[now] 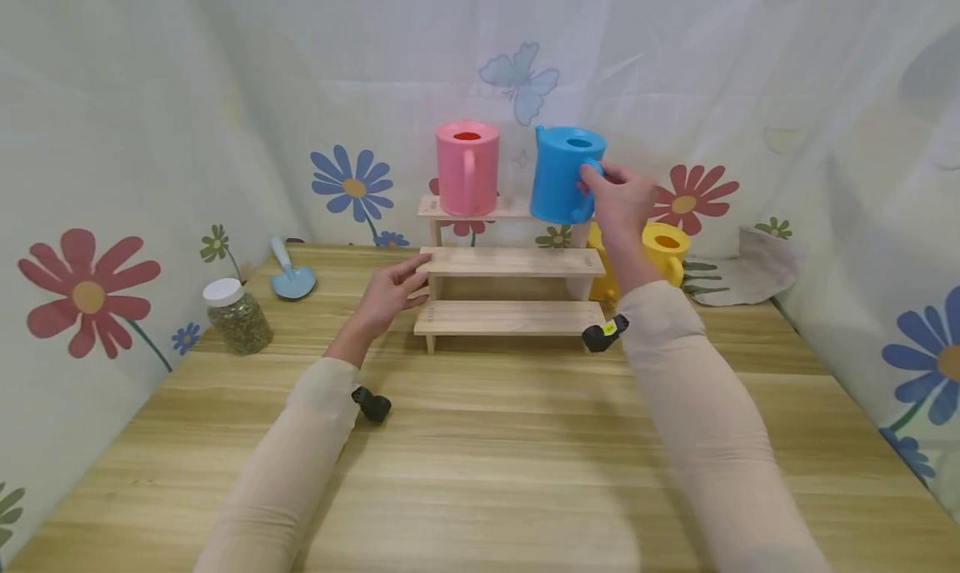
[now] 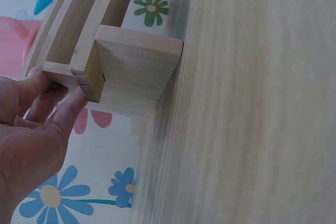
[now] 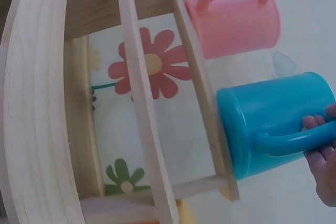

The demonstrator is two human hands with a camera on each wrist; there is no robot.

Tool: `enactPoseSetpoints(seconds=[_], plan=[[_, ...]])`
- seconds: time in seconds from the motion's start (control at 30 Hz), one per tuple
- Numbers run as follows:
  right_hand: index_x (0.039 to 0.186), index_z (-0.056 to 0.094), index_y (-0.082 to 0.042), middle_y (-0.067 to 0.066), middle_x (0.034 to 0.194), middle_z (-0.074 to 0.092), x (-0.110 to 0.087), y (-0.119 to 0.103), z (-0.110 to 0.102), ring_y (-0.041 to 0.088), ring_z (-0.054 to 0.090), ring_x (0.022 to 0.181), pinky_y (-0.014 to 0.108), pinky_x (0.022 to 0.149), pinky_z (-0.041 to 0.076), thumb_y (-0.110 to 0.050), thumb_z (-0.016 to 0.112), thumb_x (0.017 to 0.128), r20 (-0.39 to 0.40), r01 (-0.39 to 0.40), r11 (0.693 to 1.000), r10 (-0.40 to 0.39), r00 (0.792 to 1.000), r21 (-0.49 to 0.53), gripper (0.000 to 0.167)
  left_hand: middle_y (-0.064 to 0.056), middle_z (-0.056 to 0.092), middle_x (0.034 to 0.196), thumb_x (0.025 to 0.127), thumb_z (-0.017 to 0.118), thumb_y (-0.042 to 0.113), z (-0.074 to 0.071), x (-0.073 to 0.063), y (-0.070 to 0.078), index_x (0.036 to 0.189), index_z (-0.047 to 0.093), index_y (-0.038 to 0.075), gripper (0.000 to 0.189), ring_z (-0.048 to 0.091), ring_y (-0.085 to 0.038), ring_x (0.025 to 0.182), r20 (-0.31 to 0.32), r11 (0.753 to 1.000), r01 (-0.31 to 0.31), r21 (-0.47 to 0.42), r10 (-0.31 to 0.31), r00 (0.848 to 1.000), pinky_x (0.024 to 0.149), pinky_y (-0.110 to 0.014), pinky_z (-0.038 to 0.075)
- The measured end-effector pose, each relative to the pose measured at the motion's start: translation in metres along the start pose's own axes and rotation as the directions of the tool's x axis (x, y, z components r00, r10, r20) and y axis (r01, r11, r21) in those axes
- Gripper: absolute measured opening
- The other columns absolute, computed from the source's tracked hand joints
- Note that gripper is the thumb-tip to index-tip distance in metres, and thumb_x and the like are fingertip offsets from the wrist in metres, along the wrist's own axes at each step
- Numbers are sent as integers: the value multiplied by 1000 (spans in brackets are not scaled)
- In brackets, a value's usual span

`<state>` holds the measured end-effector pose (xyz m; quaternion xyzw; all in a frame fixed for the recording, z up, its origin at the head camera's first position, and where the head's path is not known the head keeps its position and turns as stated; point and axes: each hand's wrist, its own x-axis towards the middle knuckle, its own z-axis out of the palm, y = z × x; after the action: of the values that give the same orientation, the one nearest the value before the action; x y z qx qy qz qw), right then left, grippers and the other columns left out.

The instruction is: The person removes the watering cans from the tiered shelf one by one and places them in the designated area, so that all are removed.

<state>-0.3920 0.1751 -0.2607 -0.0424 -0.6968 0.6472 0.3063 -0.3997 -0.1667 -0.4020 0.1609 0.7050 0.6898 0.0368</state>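
Observation:
My right hand (image 1: 621,196) grips the handle of a blue watering can (image 1: 561,173), upright at the right end of the top tier. In the right wrist view, the can's base (image 3: 231,135) is right at the top board. A pink watering can (image 1: 453,173) stands on the left of that tier, its handle facing me. The stepped wooden stand (image 1: 510,261) has three tiers. At its left end, my left hand (image 1: 386,296) holds the middle board's edge between fingers and thumb, fingertips (image 2: 38,77) on the wood.
Yellow watering cans (image 1: 667,240) stand behind my right forearm, partly hidden. A pale glove (image 1: 750,273) lies at the back right. To the left are a light-blue toy shovel (image 1: 292,281) and a white-lidded jar (image 1: 240,319) of dried green bits. A flower-print curtain (image 1: 375,73) hangs behind.

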Motion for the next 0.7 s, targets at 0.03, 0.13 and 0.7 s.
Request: enactPoseSetpoints(seconds=[0.03, 0.13, 0.7], plan=[[118, 76, -9, 7, 106, 75, -1, -1, -6, 17, 73, 91, 32, 95, 55, -36, 81, 86, 6, -5, 1000, 5, 1000, -7, 42, -14, 37, 157, 106, 52, 15, 0, 0, 0, 151, 46, 10, 46, 43, -33, 137, 1, 1000, 2, -1, -2, 1000, 108, -58, 39], [118, 75, -9, 7, 105, 75, -4, -4, -27, 16, 73, 91, 35, 99, 54, -36, 80, 86, 19, 3, 1000, -3, 1000, -30, 43, -13, 36, 157, 106, 52, 15, 0, 0, 1, 152, 45, 11, 47, 43, -33, 138, 5, 1000, 4, 1, -4, 1000, 108, -58, 39], [108, 79, -7, 0, 89, 75, -20, 11, -130, 11, 71, 83, 34, 99, 54, -34, 90, 72, -105, -3, 999, 9, 994, 53, 47, -12, 33, 159, 106, 52, 17, -1, -1, 1, 151, 46, 11, 46, 42, -33, 138, 8, 1000, 8, -2, -8, 1000, 109, -57, 39]])
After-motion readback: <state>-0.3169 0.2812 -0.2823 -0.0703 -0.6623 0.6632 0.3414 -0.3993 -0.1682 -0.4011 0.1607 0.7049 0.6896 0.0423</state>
